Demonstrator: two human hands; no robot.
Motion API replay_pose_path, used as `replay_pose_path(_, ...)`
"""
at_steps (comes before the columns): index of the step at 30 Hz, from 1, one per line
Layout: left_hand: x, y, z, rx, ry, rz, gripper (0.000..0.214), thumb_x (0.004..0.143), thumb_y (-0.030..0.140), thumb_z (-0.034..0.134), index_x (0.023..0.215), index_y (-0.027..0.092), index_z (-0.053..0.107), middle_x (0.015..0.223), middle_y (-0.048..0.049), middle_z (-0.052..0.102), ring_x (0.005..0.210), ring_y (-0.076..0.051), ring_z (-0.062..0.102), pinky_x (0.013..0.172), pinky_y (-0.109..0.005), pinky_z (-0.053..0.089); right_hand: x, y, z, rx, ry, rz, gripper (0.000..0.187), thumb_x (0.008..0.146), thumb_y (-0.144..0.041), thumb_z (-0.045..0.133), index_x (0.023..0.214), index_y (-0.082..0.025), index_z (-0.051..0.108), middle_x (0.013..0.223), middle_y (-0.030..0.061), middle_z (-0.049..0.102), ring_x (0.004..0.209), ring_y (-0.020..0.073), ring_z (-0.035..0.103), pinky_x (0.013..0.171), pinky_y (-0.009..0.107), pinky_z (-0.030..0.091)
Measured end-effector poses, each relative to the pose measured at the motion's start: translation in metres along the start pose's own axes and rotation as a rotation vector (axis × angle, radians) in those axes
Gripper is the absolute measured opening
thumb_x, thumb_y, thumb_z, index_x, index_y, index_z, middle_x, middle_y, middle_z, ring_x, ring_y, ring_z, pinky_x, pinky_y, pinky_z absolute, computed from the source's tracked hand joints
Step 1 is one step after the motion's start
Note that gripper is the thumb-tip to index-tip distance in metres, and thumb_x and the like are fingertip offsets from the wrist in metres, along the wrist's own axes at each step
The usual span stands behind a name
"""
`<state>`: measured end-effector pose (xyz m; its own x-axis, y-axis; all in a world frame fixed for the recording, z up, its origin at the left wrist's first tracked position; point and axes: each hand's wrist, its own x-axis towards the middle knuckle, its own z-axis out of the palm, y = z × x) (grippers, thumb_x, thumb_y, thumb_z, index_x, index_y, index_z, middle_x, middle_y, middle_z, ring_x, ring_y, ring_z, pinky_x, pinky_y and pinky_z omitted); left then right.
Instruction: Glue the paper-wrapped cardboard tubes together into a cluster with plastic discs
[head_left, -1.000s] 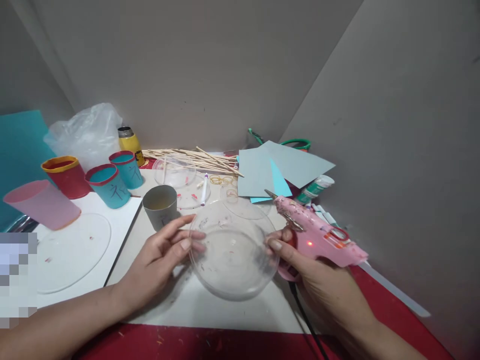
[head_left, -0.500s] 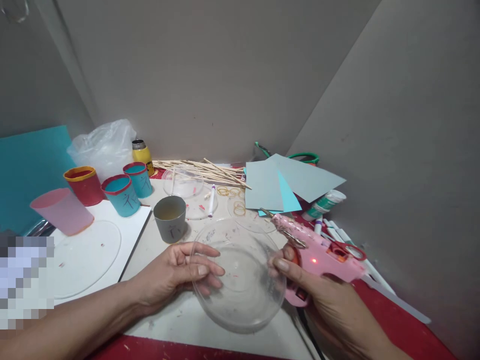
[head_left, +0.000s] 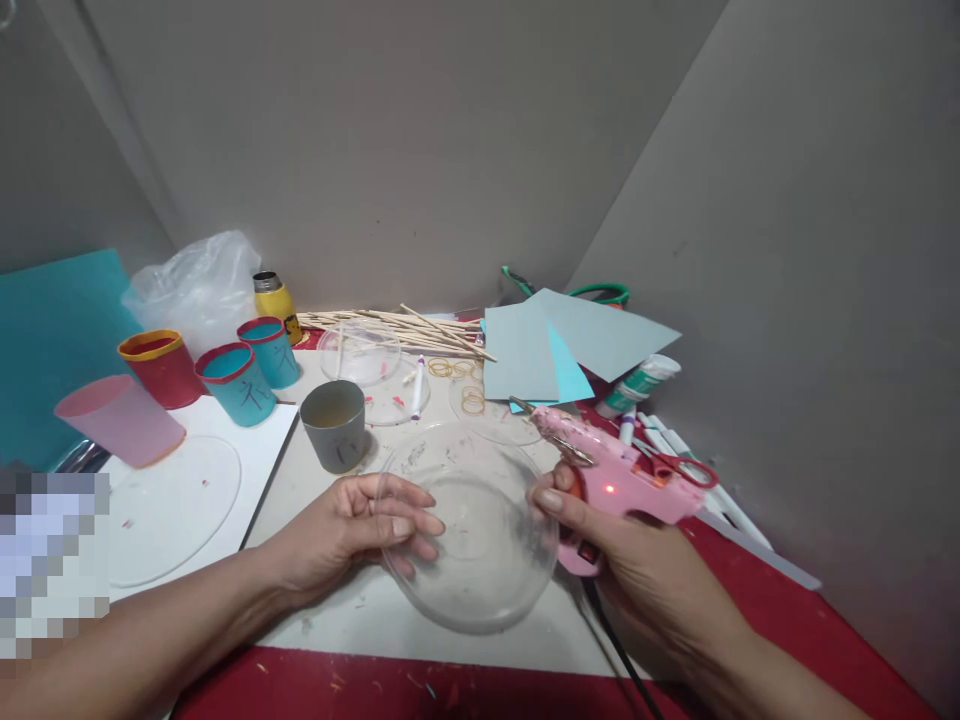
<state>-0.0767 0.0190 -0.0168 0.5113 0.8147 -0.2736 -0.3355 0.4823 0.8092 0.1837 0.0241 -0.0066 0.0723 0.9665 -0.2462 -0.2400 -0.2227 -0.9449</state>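
Observation:
Between my hands is a clear round plastic lid point(head_left: 472, 550), tilted above the pale work board. My left hand point(head_left: 367, 530) is at its left edge, loosely curled around the rim, with fingers showing through the plastic. My right hand point(head_left: 622, 540) grips a pink hot glue gun point(head_left: 622, 480), its metal nozzle pointing up and left and its orange light lit. The fingertips of that hand also meet the lid's right edge. Just beyond my left hand stands a grey paper-wrapped cup point(head_left: 334, 428) with a drawn mark.
To the left are two blue cups point(head_left: 236, 385), a red cup point(head_left: 161, 368), a tilted pink cup point(head_left: 120, 420) and a white disc point(head_left: 180, 510). Behind lie wooden sticks point(head_left: 420, 330), rubber bands point(head_left: 472, 400) and grey paper sheets point(head_left: 521, 350). Markers point(head_left: 720, 490) and red-handled scissors point(head_left: 694, 472) are at right.
The view has shifted slightly, so most things sit a little higher and further left. Both hands keep nearly the same pose around the lid and glue gun.

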Motion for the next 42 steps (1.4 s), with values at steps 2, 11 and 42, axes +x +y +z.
replay_pose_path(2, 0.000, 0.002, 0.000, 0.017, 0.012, -0.010, 0.032, 0.077, 0.025, 0.087, 0.104, 0.013, 0.074, 0.102, -0.0120, 0.079, 0.081, -0.019, 0.076, 0.066, -0.025, 0.059, 0.001, 0.000, 0.001, -0.016, 0.023, 0.006, 0.043, 0.054, -0.046, 0.096, 0.072, -0.021, 0.067, 0.067, -0.0025, 0.061, 0.061, 0.0120, 0.049, 0.054, 0.024, 0.038)
replay_pose_path(11, -0.001, 0.001, 0.004, 0.043, -0.076, -0.053, 0.042, 0.082, 0.024, 0.082, 0.121, 0.015, 0.071, 0.119, -0.0173, 0.075, 0.096, -0.024, 0.074, 0.078, -0.031, 0.057, -0.003, 0.004, 0.006, -0.049, -0.084, 0.009, 0.041, 0.062, -0.046, 0.091, 0.075, -0.020, 0.062, 0.065, -0.0027, 0.059, 0.056, 0.0117, 0.050, 0.049, 0.024, 0.033)
replay_pose_path(42, 0.003, 0.000, 0.004, 0.062, 0.125, -0.010, 0.054, 0.082, 0.029, 0.081, 0.127, 0.015, 0.056, 0.094, -0.0097, 0.076, 0.074, -0.019, 0.073, 0.061, -0.027, 0.060, 0.004, 0.010, 0.002, -0.186, -0.049, 0.031, 0.039, 0.063, -0.051, 0.088, 0.074, -0.020, 0.067, 0.055, -0.0042, 0.054, 0.047, 0.0081, 0.042, 0.043, 0.021, 0.028)
